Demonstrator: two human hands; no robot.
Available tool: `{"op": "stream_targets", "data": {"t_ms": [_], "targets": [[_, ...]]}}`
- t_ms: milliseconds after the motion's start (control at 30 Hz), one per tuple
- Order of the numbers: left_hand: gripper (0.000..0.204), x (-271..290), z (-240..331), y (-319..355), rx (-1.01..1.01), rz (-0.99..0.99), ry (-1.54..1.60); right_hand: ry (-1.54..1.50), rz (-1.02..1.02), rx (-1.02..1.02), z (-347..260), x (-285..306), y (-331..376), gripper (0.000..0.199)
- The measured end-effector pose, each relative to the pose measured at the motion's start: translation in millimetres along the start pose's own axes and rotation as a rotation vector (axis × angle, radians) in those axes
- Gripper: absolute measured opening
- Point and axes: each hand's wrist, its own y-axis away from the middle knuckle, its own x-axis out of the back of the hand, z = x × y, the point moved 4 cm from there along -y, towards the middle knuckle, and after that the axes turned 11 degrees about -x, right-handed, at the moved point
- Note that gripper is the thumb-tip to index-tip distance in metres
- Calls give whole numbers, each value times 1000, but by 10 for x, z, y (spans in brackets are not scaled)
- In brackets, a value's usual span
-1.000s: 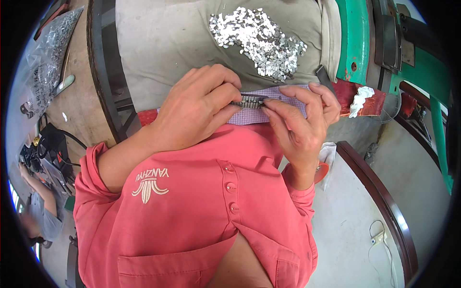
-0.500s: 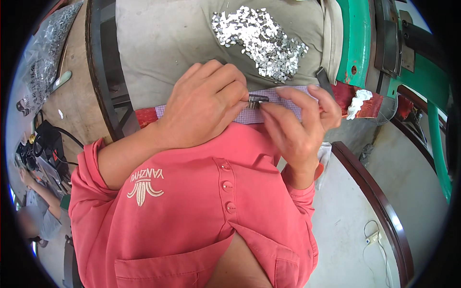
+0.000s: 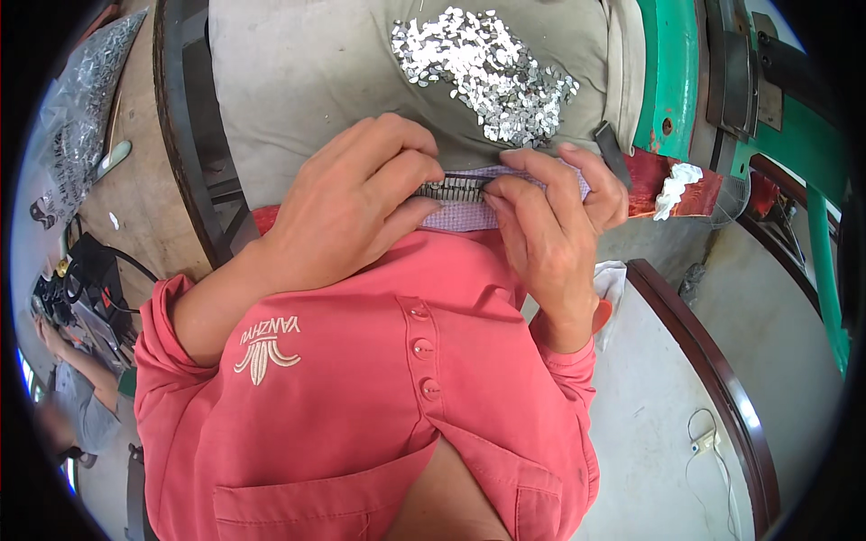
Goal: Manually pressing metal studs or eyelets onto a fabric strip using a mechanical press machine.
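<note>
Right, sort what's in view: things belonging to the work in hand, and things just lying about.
Likely in use:
- ridged strip, between left hand and right hand
- purple cloth beneath it
- small shiny pieces, heaped on grey cloth

Seemingly lying about:
- crumpled white tissue, right
- pale green handle, left

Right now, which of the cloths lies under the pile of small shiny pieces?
The wide grey-green cloth; the narrower purple checked cloth lies beneath the metal strip.
</note>
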Motion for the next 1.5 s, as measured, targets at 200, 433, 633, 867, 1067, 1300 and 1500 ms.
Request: {"op": "stream_targets", "data": {"t_ms": [200, 433, 633, 867, 1067, 1300, 1500], "targets": [[23, 16, 3, 17, -25, -24, -17, -29, 5, 2, 6, -12, 19, 15], [20, -33, -23, -22, -27, -12, -53, 1, 82, -15, 3, -36, 89, 16], [24, 12, -3, -24, -36, -11, -16, -30, 105, -30, 83, 46, 117, 18], [33, 236, -12, 81, -23, -39, -82, 0, 120, -60, 120, 52, 212, 24], [38, 301, -46, 198, -20, -59, -129, -53, 156, -44, 32, 43, 179, 27], [45, 234, -9, 235, -107, -122, -212, -18, 162, 105, -190, -118, 89, 19], [48, 175, 5, 224, -214, -160, -352, -39, 180, 103, -181, -85, 104, 19]]}}
